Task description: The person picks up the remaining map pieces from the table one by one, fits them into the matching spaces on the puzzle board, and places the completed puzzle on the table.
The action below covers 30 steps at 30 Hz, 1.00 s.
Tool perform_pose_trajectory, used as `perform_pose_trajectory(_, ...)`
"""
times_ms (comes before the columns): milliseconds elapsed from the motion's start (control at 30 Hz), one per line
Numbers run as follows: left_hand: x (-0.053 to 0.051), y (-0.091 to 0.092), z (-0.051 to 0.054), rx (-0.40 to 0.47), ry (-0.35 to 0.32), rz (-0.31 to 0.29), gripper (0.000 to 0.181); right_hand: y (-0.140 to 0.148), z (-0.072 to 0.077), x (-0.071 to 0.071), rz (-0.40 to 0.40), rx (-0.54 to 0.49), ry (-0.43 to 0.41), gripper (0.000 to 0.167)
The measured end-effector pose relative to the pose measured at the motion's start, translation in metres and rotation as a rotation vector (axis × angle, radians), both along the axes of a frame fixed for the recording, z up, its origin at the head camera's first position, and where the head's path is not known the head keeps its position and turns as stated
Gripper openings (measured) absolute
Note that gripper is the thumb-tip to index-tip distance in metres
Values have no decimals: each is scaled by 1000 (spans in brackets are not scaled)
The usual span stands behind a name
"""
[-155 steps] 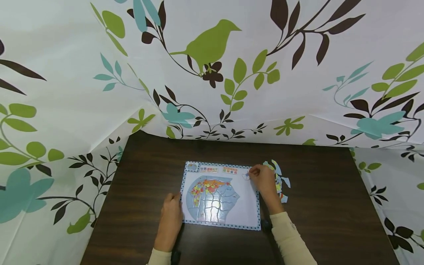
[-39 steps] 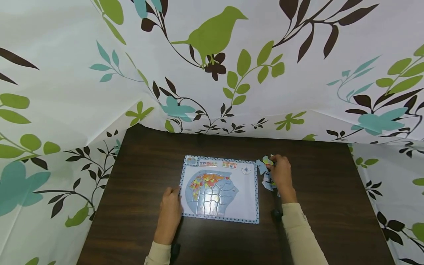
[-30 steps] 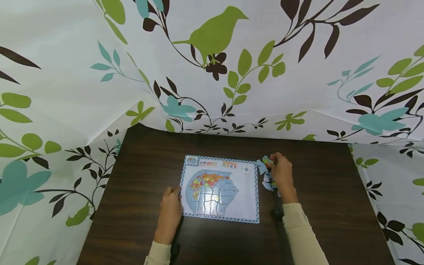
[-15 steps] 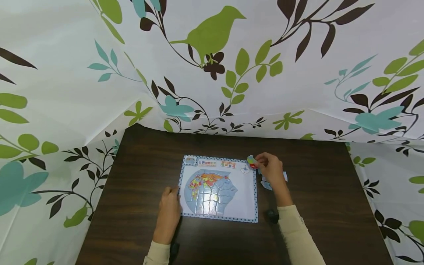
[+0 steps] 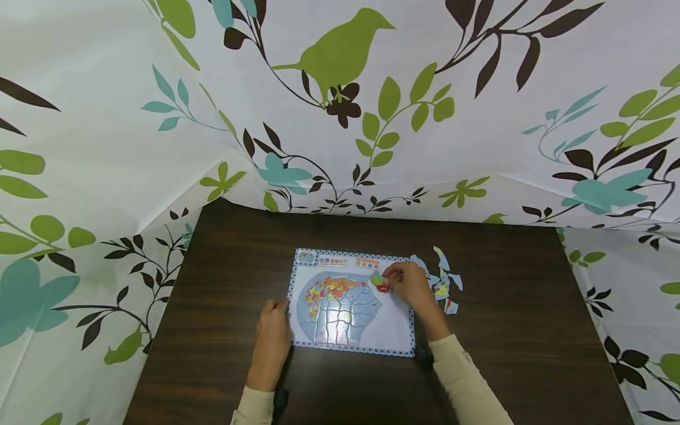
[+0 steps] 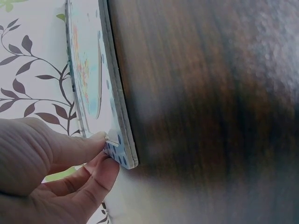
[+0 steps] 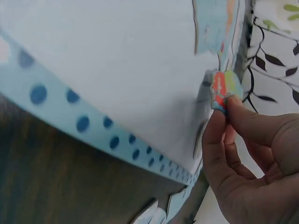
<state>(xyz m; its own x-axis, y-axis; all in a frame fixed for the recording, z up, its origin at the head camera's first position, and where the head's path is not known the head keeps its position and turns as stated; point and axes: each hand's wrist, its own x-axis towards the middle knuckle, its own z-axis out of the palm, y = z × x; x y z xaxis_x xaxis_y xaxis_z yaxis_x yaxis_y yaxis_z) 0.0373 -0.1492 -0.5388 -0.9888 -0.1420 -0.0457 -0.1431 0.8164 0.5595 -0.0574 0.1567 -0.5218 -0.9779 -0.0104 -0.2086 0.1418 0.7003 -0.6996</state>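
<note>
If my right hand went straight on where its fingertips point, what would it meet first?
Probably the assembled map section, at its upper right edge, just past the colorful piece your right hand pinches; height above the board is unclear.

At lower centre of the head view, the characters 世界 (image 5: 324, 260) head the puzzle board (image 5: 390, 326); coloured lettering (image 5: 368, 264) farther right is too small to read.
</note>
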Motion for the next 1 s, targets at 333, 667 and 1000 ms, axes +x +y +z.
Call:
perform_pose_trajectory(333,-1,2,1,1,-14,8,29,-15,-1,8,-23,61,-71,3)
perform_pose_trajectory(667,-1,3,2,0,-11,15,31,-20,-4,10,-44,123,-19,4)
perform_pose_trajectory(1000,0,1,1,-6,-5,11,31,-26,-10,16,-62,143,22,4)
